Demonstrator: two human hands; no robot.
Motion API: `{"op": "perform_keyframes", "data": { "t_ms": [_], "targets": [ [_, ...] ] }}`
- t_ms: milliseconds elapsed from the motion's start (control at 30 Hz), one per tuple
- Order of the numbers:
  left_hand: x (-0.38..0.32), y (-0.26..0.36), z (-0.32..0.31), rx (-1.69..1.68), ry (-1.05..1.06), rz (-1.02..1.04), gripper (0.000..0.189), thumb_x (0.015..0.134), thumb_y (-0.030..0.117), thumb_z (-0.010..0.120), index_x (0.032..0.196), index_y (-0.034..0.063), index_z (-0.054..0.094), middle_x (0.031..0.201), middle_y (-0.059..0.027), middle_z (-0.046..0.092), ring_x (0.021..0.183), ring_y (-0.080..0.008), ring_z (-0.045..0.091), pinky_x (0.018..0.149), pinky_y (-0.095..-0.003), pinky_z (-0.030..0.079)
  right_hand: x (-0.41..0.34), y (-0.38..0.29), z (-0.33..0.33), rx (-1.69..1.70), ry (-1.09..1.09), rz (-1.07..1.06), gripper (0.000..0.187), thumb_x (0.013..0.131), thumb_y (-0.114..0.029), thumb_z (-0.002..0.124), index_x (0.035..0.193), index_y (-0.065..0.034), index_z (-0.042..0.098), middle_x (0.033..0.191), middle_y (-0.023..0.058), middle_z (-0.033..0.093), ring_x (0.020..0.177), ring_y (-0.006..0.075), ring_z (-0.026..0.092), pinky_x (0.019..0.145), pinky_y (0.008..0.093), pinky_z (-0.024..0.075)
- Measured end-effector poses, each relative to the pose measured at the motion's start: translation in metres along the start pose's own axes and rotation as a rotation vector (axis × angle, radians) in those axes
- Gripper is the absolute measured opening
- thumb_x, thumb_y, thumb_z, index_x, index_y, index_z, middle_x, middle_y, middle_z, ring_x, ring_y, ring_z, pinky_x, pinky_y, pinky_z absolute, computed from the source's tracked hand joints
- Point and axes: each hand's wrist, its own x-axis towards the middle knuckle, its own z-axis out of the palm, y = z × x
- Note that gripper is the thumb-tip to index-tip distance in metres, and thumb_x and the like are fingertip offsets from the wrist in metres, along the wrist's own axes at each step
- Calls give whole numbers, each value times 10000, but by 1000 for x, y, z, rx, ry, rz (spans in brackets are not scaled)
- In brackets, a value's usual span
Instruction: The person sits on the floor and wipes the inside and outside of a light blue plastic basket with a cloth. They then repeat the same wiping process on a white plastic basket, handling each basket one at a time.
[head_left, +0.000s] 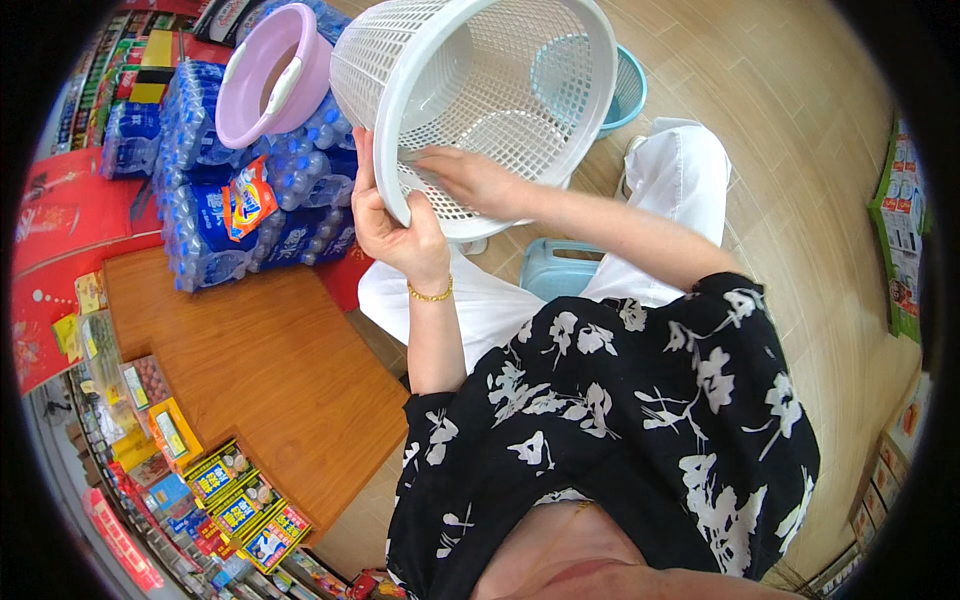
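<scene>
A white plastic mesh laundry basket is tipped on its side above my knees, its round mouth facing me. My left hand grips the basket's rim at the lower left, thumb on the inner side and fingers outside. Reaching through the mouth, my right hand presses its fingers against the inner wall close to that rim. Something greyish shows under the right fingertips, too small and blurred to name; whether the hand holds it is unclear. Through the mesh part of a blue basket is visible, standing on the floor behind.
A light blue plastic stool stands between my legs. To the left, a pink basin rests on shrink-wrapped water bottles beside an orange detergent packet. A wooden tabletop lies nearer, with boxed goods along its edge. Stacked cartons stand right.
</scene>
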Motion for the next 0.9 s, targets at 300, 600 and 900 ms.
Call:
{"op": "perform_keyframes", "data": {
  "t_ms": [300, 600, 900],
  "targets": [
    [-14, 1, 18, 167, -121, 194, 164, 679, -158, 451, 763, -18, 464, 1302, -272, 506, 1244, -347, 489, 995, -367, 399, 7, 85, -34, -459, 24, 199, 318, 853, -58, 487, 1146, 21, 579, 1203, 225, 563, 1108, 362, 550, 978, 418, 430],
    [-25, -34, -5, 237, 186, -74, 98, 693, -100, 483, 746, -21, 460, 1288, -203, 532, 1130, -261, 534, 941, -326, 397, -50, -18, -28, 1177, -22, 809, 387, 965, -177, 394, 1327, -83, 495, 1287, 98, 533, 1061, 204, 567, 914, 327, 467],
    [-17, -28, -1, 113, 272, -156, 152, 703, -83, 489, 835, -53, 558, 1279, -147, 512, 1108, -205, 513, 922, -300, 400, -55, 3, -63, 1786, 299, 731, 526, 981, -349, 391, 1367, 8, 393, 1400, 178, 418, 1263, 356, 439, 1082, 448, 360]
  ]
}}
